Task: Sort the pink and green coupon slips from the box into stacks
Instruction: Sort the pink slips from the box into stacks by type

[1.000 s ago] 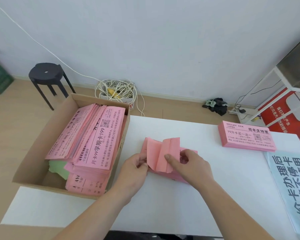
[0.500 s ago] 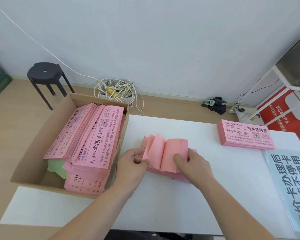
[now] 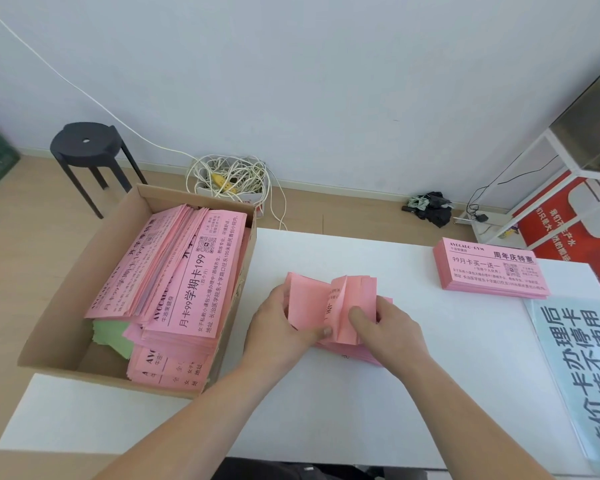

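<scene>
A bundle of pink slips [image 3: 309, 299] stands fanned open on the white table [image 3: 326, 403], in front of me at the middle. My left hand [image 3: 278, 327] grips the bundle's left side, thumb on the lower edge. My right hand [image 3: 388, 327] holds the right side, fingers pressing back several leaves. Between the hands one slip curls up with print showing. A cardboard box [image 3: 66, 296] at the left is packed with pink slips [image 3: 194, 282]; green slips [image 3: 113, 336] peek out beneath them. A neat pink stack [image 3: 489, 268] lies at the table's far right.
A pale blue printed sign [image 3: 575, 368] lies on the table's right edge. Beyond the table are a black stool [image 3: 87, 147], a tangle of white cable [image 3: 229, 178], a dark cloth heap [image 3: 430, 206] and a white-framed shelf [image 3: 548, 150] with a red board.
The leaves of the pink bundle have fanned further; more slips have flipped to the left, and a printed slip now curls up between my hands. Both hands stay on the bundle.
</scene>
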The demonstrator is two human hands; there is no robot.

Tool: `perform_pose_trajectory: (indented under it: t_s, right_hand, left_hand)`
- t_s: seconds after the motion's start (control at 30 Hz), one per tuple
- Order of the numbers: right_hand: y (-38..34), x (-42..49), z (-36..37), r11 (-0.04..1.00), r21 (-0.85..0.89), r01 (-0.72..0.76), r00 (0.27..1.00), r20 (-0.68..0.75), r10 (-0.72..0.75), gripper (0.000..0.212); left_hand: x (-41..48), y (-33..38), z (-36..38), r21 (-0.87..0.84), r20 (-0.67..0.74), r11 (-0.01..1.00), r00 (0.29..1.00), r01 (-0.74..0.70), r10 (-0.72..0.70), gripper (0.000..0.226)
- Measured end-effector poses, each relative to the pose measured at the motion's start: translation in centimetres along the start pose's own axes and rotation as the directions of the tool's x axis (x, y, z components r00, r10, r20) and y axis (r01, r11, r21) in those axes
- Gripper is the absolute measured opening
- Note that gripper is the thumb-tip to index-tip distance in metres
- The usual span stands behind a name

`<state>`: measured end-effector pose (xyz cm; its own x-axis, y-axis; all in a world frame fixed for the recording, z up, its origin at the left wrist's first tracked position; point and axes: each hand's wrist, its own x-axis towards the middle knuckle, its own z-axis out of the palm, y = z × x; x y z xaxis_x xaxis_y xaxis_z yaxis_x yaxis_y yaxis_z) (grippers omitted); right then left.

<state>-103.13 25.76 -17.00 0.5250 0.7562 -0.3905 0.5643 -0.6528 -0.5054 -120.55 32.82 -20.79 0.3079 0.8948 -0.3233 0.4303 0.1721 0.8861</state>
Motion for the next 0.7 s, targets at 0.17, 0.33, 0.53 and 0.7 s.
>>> perform_pose_trajectory:
  t_s: [0.17,0.33,0.53,0.7]
  right_hand:
    - [-0.2,0.2,0.0,1.0,-0.012,-0.009,1.0,0.003,0.009,0.027]
    - [0.1,0.0,0.0,1.0,-0.009,-0.012,1.0,-0.005,0.012,0.028]
    - [0.5,-0.2,0.3,1.0,0.015,-0.021,1.0,-0.01,0.021,0.033]
    - [0.8,-0.5,0.2,0.991,0.129,-0.034,0.999,0.01,0.033,0.027]
  left_hand:
    - [0.0,0.8,0.0,0.201,0.074,0.98,0.997,-0.002,-0.013,0.122]
    - [-1.1,0.7,0.5,0.096,0.076,0.994,0.996,-0.05,0.042,0.095]
    - [-1.1,0.5,0.3,-0.147,0.005,0.989,1.0,-0.006,0.007,0.067]
    - [-0.6,-0.2,0.6,-0.083,0.044,0.99,0.993,0.111,-0.107,0.028]
